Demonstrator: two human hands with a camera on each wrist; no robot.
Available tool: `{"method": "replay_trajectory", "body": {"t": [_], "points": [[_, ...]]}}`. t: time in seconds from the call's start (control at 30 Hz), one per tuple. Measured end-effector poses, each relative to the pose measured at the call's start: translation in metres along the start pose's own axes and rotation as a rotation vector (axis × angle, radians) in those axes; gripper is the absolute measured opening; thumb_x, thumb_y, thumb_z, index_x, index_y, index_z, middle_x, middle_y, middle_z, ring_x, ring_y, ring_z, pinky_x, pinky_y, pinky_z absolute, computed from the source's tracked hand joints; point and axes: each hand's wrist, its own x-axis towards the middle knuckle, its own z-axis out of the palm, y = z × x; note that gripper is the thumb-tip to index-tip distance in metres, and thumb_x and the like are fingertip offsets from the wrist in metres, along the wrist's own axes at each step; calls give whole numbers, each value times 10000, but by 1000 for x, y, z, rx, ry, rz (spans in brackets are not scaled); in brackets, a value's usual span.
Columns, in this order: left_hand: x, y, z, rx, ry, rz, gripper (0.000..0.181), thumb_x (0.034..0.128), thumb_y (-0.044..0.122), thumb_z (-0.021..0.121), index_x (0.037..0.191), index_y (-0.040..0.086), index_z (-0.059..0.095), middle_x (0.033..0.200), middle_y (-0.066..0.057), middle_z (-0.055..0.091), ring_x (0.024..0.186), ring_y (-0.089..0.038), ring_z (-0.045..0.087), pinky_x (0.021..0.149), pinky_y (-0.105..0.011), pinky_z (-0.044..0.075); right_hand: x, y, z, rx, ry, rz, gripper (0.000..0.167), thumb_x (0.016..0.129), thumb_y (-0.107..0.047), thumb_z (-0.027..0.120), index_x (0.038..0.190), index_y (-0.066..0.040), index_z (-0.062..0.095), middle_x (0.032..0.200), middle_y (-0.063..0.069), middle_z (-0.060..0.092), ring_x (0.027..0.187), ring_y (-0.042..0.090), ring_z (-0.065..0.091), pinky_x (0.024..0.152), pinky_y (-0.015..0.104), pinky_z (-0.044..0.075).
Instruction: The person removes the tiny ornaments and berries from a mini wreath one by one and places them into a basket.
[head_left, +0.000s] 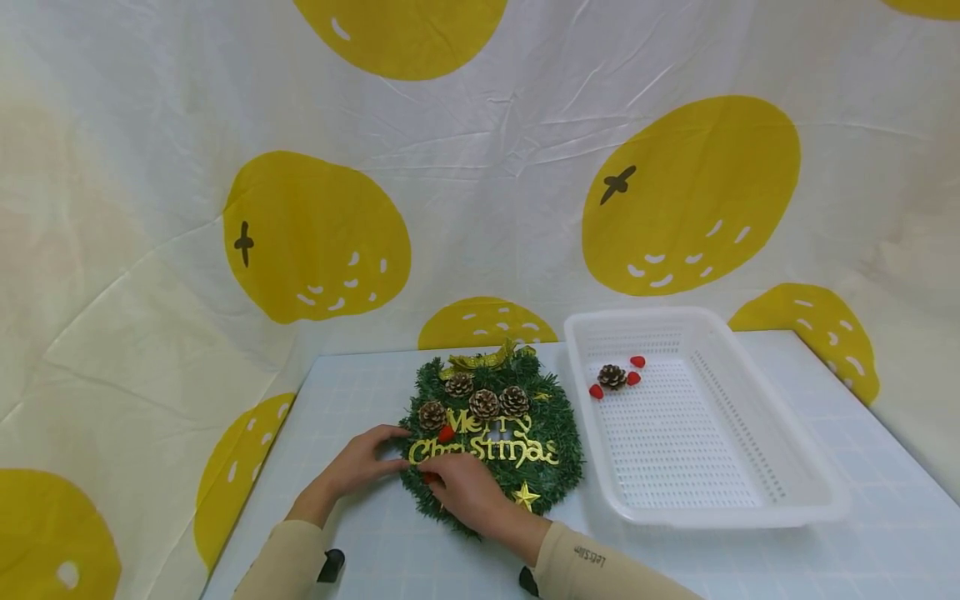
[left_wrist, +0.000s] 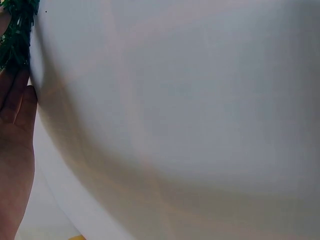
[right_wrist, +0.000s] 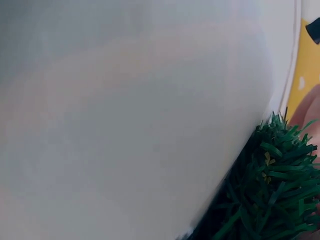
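A green Christmas wreath [head_left: 566,450] lies on the table, with gold "Merry Christmas" lettering [head_left: 517,451] across its middle. Several pine cones [head_left: 483,404] sit on its upper half, and a small red ornament [head_left: 446,433] lies by the left end of the letters. My right hand [head_left: 468,492] reaches over the wreath's lower left and pinches another small red ornament [head_left: 430,477], mostly covered by the fingers. At the wreath's left edge rests my left hand [head_left: 363,462], thumb and forefinger apart; the left wrist view shows its fingers [left_wrist: 25,107] extended against the greenery.
Right of the wreath stands a white plastic basket [head_left: 780,417] holding a pine cone [head_left: 612,377] and three small red ornaments [head_left: 637,362]. A gold bow [head_left: 480,360] tops the wreath, and a gold star [head_left: 525,497] is near its bottom. Behind hangs a fruit-print cloth [head_left: 480,208].
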Motion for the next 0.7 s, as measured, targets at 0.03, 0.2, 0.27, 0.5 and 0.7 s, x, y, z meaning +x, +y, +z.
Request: {"method": "replay_trajectory", "body": {"t": [0.03, 0.2, 0.27, 0.5, 0.7], "points": [[0, 1, 0, -1, -1, -5, 509, 853, 430, 745, 1262, 148, 631, 1297, -76, 597, 1245, -334, 524, 1025, -542, 425, 0, 0, -1, 14, -3, 10, 272, 891, -47, 704, 1149, -129, 733, 1064, -33, 721, 930, 50, 662, 776, 168, 532], [0, 2, -1, 2, -4, -8, 489, 859, 412, 744, 1260, 157, 631, 1295, -66, 597, 1243, -325, 525, 1023, -538, 428, 2, 1, -8, 65, -27, 76, 259, 897, -79, 707, 1150, -130, 730, 1028, -28, 724, 795, 10, 628, 671, 148, 502], [0, 2, -1, 4, -4, 1, 488, 860, 415, 742, 1260, 158, 631, 1288, -62, 600, 1239, -323, 528, 1021, -538, 429, 1, 1, -11, 78, -27, 96, 250, 900, -93, 707, 1147, -124, 729, 1018, -22, 724, 740, 5, 608, 637, 151, 488], [0, 0, -1, -4, 0, 20, 497, 861, 412, 742, 1263, 143, 627, 1289, -77, 600, 1241, -339, 525, 1024, -550, 420, -1, 5, -22, 147, 25, 120, 237, 908, -97, 700, 1143, -67, 717, 1007, 33, 727, 732, 19, 616, 625, 163, 497], [-1, -2, 0, 2, 1, 23, 509, 860, 424, 740, 1268, 144, 624, 1292, -74, 600, 1247, -338, 520, 1033, -546, 414, 3, 9, -35, 214, 87, 151, 251, 921, -99, 688, 1165, -45, 700, 1035, 53, 723, 827, 84, 668, 688, 207, 544]]}}
